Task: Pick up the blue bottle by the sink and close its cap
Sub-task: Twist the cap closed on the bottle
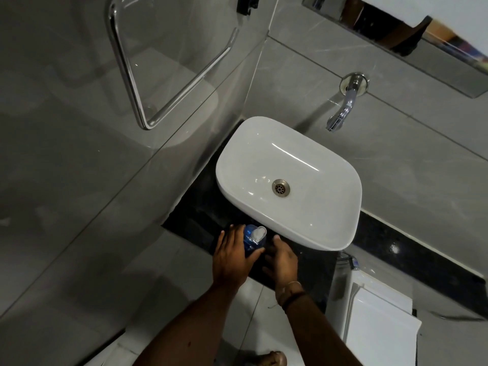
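Blue bottle [250,240] is standing on the black surface [200,207], just beside the near left corner of the white sink [303,228]. Its white flip cap [258,233] is tilting up off the top, not seated.

Left hand [232,256] is wrapping around the bottle's left side: fingers [233,231] are lying along the far side, thumb [254,252] is pressing across the near side. Grip is closing on the bottle body, in contact; whether the bottle is lifting off the surface cannot be told.

Right hand [281,260] is hovering just right of the bottle, fingers loosely curling and apart, holding nothing, not touching the cap. A bracelet [289,287] is sitting on that wrist.

Sink is resting on the surface, with the drain [280,188] at centre. A chrome tap [342,107] is projecting from the grey tiled wall behind. A chrome rail [126,72] is showing on the glass panel at left.
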`<state>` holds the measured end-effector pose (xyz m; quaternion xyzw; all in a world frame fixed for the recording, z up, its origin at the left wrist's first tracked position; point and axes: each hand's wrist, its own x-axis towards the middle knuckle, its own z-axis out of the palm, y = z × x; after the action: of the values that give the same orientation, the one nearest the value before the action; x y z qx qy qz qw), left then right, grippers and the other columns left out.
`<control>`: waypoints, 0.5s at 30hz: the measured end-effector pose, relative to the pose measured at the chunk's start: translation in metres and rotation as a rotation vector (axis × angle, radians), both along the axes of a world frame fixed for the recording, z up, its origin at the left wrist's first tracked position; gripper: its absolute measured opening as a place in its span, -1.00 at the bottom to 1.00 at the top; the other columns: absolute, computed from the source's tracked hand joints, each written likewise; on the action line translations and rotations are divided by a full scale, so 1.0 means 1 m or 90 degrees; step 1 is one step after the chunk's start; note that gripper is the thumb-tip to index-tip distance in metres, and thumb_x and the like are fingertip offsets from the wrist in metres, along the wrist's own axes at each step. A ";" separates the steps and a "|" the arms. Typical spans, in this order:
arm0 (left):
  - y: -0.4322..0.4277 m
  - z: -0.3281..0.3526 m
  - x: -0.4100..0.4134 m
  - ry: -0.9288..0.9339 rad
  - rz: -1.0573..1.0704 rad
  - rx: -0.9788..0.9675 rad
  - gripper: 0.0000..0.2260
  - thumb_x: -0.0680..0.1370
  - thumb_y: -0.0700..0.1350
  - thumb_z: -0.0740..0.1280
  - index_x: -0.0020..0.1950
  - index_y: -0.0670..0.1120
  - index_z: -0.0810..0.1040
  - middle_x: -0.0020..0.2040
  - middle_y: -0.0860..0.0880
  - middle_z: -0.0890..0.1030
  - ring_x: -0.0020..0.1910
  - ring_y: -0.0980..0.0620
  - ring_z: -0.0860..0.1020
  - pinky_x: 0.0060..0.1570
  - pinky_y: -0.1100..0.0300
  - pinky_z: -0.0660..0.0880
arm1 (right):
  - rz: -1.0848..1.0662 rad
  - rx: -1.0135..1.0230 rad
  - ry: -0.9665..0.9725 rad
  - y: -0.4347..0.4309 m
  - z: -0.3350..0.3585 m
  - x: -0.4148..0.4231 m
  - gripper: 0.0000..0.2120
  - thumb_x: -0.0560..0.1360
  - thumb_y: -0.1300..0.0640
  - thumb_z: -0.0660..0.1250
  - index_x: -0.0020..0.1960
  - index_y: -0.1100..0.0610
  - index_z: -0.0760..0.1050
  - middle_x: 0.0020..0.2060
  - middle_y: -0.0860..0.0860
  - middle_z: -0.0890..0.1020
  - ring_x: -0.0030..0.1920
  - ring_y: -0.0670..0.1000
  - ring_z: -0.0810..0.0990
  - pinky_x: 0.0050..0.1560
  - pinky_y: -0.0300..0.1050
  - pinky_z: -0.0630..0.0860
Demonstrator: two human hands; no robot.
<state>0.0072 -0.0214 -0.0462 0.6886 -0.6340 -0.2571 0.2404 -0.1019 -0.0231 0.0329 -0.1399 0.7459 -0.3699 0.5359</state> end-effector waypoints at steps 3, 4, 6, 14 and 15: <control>0.001 0.001 0.000 0.030 0.008 0.053 -0.24 0.49 0.36 0.34 0.53 -0.08 0.34 0.42 -0.10 0.54 0.35 -0.09 0.54 0.29 0.01 0.52 | -0.013 0.084 -0.167 0.000 -0.009 0.000 -0.63 0.66 -0.14 0.25 0.30 0.06 0.62 0.23 0.15 0.71 0.18 0.18 0.69 0.08 0.08 0.62; 0.001 0.002 0.000 0.036 0.005 0.073 -0.23 0.50 0.37 0.32 0.55 -0.06 0.31 0.43 -0.09 0.52 0.32 -0.08 0.55 0.21 0.04 0.56 | -0.017 0.084 -0.182 -0.001 -0.012 0.002 -0.61 0.67 -0.13 0.25 0.35 0.08 0.60 0.23 0.16 0.71 0.15 0.17 0.70 -0.01 0.05 0.64; 0.000 0.003 0.000 0.037 -0.003 0.092 -0.23 0.52 0.37 0.30 0.58 -0.04 0.26 0.44 -0.07 0.50 0.31 -0.06 0.56 0.16 0.07 0.57 | -0.025 0.080 -0.183 -0.002 -0.016 0.004 -0.60 0.67 -0.09 0.26 0.40 0.08 0.56 0.24 0.17 0.71 0.10 0.15 0.72 -0.14 -0.01 0.64; -0.008 0.012 0.003 0.076 0.007 0.102 -0.24 0.54 0.31 0.31 0.61 -0.05 0.19 0.51 -0.09 0.43 0.40 -0.10 0.50 0.26 0.03 0.53 | -0.021 0.016 -0.156 -0.012 -0.028 0.008 -0.62 0.68 -0.01 0.28 0.39 0.15 0.57 0.26 0.20 0.70 0.30 0.21 0.65 0.34 0.17 0.60; -0.011 0.015 0.006 0.079 0.015 0.094 -0.24 0.54 0.30 0.33 0.61 -0.04 0.19 0.51 -0.09 0.43 0.39 -0.11 0.50 0.25 0.02 0.52 | -0.020 0.009 -0.155 -0.017 -0.028 0.012 -0.63 0.68 0.00 0.27 0.39 0.14 0.58 0.27 0.19 0.69 0.32 0.21 0.64 0.38 0.20 0.56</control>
<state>0.0132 -0.0327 -0.0314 0.6946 -0.5891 -0.3423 0.2311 -0.0903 -0.0397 0.0049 -0.0785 0.6799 -0.3870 0.6179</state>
